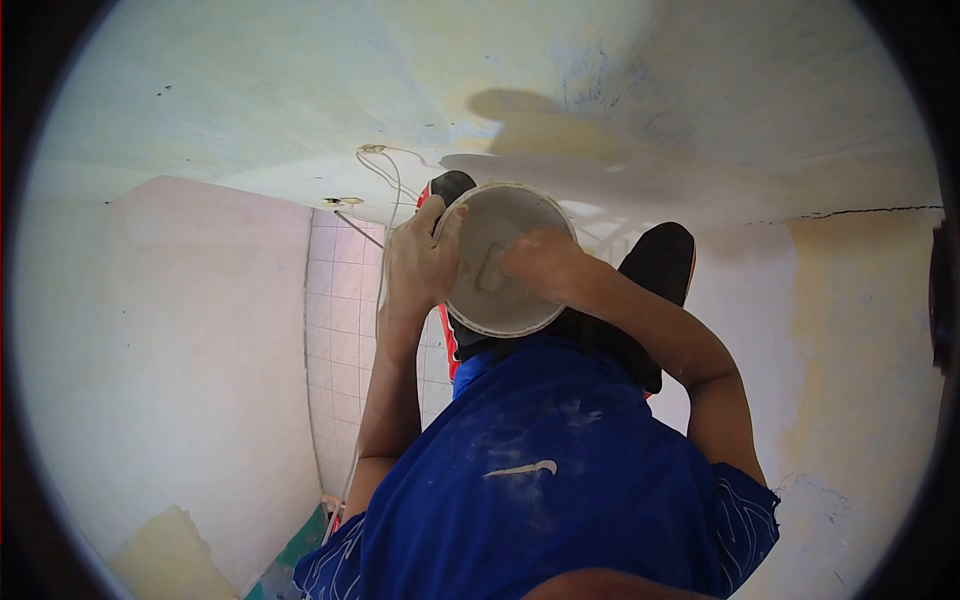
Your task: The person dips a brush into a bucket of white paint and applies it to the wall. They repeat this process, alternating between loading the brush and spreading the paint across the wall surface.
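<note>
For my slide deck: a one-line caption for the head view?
Left hand grips the white bucket by its rim; right hand reaches inside it.

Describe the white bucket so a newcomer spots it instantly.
Start from the blue shirt filling the bottom of the view and follow both bare arms upward. They meet at a round white plastic bucket, seen from above, overlapping two black shoes. It is the only round, pale container: the left hand clasps its rim and the right hand reaches inside.
</note>
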Demonstrator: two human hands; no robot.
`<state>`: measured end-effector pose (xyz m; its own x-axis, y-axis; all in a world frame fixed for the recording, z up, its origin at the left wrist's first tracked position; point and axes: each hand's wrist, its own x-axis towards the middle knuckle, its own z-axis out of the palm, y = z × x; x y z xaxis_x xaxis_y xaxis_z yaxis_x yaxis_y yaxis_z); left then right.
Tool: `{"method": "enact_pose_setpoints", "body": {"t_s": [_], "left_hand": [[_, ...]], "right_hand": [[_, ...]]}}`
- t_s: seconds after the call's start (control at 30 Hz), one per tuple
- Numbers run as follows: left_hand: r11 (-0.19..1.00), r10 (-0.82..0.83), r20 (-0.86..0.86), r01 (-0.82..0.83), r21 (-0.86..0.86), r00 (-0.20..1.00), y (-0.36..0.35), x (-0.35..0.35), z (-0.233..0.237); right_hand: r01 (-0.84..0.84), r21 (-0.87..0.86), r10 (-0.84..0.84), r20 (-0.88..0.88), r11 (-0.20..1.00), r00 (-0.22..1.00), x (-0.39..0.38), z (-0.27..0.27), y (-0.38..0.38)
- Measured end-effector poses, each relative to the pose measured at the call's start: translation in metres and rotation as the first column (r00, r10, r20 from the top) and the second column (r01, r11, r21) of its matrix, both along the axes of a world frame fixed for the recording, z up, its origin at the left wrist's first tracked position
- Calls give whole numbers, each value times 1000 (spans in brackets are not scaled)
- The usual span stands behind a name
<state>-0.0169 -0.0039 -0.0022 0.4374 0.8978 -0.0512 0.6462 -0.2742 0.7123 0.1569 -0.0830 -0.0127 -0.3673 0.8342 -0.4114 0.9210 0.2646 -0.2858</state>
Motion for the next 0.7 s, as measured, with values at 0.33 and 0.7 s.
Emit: {"method": "enact_pose_setpoints", "body": {"t_s": [0.33, 0.7], "left_hand": [[999, -11, -1, 11, 33, 1000, -1, 7, -4], [999, 45, 74, -43, -23, 996, 2, -2, 2]], "right_hand": [[64, -69, -65, -26, 996, 998, -6, -7, -3], [349, -270, -441, -514, 897, 736, 90, 72, -23]]}}
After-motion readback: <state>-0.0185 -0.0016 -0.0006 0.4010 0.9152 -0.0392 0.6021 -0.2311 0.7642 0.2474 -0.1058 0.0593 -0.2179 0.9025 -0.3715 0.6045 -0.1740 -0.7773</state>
